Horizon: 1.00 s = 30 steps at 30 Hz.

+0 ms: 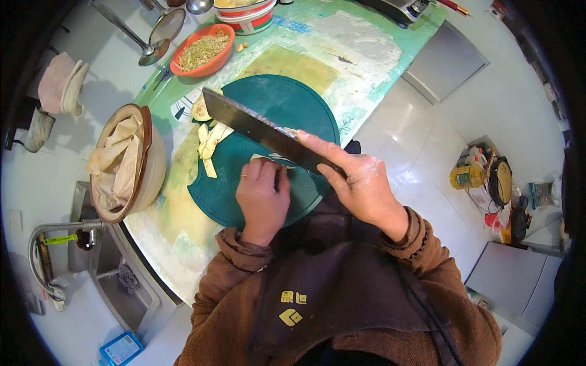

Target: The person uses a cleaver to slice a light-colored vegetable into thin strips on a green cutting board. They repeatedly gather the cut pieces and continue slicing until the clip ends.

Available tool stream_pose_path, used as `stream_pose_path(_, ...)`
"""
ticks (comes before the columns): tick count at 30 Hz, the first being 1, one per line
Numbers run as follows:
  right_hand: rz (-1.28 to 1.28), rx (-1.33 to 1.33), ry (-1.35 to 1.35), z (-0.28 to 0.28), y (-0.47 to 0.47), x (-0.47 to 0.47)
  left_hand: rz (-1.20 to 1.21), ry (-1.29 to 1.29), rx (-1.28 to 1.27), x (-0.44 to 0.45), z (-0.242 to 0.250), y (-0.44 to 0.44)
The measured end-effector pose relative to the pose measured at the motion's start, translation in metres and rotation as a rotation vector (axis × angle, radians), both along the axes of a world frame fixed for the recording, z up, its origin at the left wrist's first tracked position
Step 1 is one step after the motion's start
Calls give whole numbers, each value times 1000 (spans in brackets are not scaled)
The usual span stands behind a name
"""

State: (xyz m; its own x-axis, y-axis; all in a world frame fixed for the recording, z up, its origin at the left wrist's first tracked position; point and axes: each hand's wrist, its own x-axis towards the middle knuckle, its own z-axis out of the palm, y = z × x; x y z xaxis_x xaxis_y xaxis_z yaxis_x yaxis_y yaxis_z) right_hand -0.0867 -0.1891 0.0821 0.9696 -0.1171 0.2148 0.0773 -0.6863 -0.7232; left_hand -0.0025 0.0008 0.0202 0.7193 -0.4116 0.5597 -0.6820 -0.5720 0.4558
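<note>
My right hand point(361, 183) grips a broad kitchen cleaver point(261, 130), its handle hidden in the palm and my index finger laid along the blade. The blade is tilted above a round dark green cutting board point(293, 100). With fingers curled, my left hand point(263, 192) presses down on a pale slice point(261, 158) on the board, mostly hidden beneath the fingertips. Pale cut strips point(210, 144), perhaps eggplant, lie at the board's left edge. Beside them, partly behind the blade's tip, is a rounder piece with dark peel point(200, 110).
An orange bowl of shredded food point(203, 68) and stacked white tubs point(249, 23) stand at the back. Left of the board is a cream crock point(153, 169) with cloth inside. A sink point(123, 274) with a faucet point(68, 226) lies lower left.
</note>
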Motion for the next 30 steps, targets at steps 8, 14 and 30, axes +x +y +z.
stream_pose_path(8, 160, 425, -167, -3, -10, 3, -43, 795, -792, 12, 15, 15)
stream_pose_path(14, 230, 699, 0, -8, -11, 5, -543, 1283, -1274, 23, 18, 13)
stream_pose_path(30, 61, 1024, 79, -10, -26, 18, -360, 1266, -1078, 50, 7, 26)
